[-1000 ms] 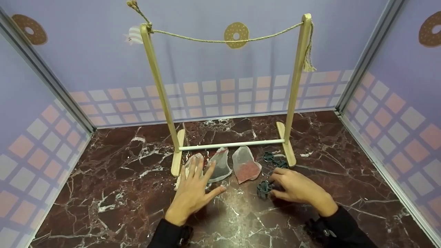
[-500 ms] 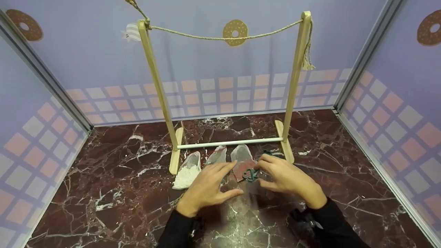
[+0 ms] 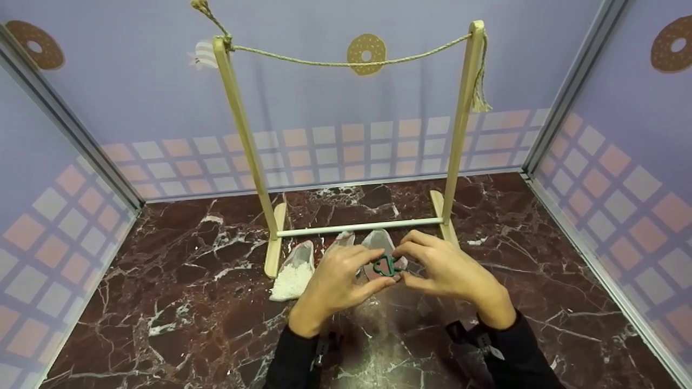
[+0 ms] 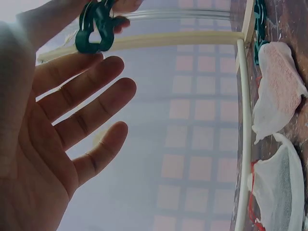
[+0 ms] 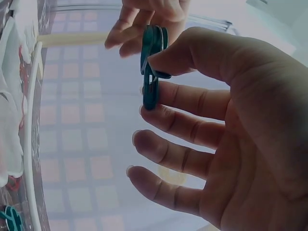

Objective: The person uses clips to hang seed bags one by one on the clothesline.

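Observation:
A dark green clip hangs in the air between both hands, in front of the mesh bags. My right hand pinches it between thumb and index finger, the other fingers spread. My left hand has index fingertip and thumb at the clip's other side and appears to pinch it; its remaining fingers are extended. Below lie a bag with white grains, a middle bag partly covered by my left hand, and a bag with pink contents.
Behind the bags stands a wooden frame with a low white bar and a slack rope across its top. More green clips lie by the pink bag. Patterned walls enclose the marbled table.
My right hand has lifted the clip off the table and moved it left. My left hand has left the bags and come right to meet it, uncovering the bag of white grains.

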Demonstrator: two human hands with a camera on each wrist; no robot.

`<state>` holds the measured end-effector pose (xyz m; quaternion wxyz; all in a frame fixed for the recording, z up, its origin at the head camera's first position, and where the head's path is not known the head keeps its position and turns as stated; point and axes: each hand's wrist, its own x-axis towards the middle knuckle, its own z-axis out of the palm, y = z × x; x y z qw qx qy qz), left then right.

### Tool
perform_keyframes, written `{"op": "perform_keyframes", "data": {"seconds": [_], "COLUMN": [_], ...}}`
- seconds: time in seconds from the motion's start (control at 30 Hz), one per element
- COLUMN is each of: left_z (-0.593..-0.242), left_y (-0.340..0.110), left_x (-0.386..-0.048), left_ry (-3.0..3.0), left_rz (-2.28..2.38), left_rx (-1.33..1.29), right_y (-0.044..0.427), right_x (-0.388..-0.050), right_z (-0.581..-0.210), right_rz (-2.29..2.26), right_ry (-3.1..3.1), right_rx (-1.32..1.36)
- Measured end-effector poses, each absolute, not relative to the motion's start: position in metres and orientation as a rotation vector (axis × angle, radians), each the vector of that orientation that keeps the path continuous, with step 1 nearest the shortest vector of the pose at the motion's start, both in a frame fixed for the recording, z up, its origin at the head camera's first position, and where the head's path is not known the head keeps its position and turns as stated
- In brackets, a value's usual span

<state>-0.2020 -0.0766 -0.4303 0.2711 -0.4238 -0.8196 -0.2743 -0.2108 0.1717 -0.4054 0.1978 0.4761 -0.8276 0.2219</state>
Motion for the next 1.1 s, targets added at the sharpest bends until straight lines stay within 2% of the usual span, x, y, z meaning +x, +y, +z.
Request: {"op": "perform_keyframes", "data": {"seconds": [0.7, 1.1], "left_z": [-0.4360, -0.4343], "left_y": [-0.0776, -0.0816], "left_x": [-0.1983, -0.1985], "left_ry": [-2.242, -2.251], "left_rz": [-0.723, -0.757], "left_rx": [-1.152, -1.128], "right_y": [0.1678, 0.1736], "right_x": [-0.2051, -0.2042], "right_z": [-0.4090, -0.4088], "right_rz": [0.682, 0.655], "right_ry": [-2.253, -2.325], "right_rx": [1.407, 1.279]}}
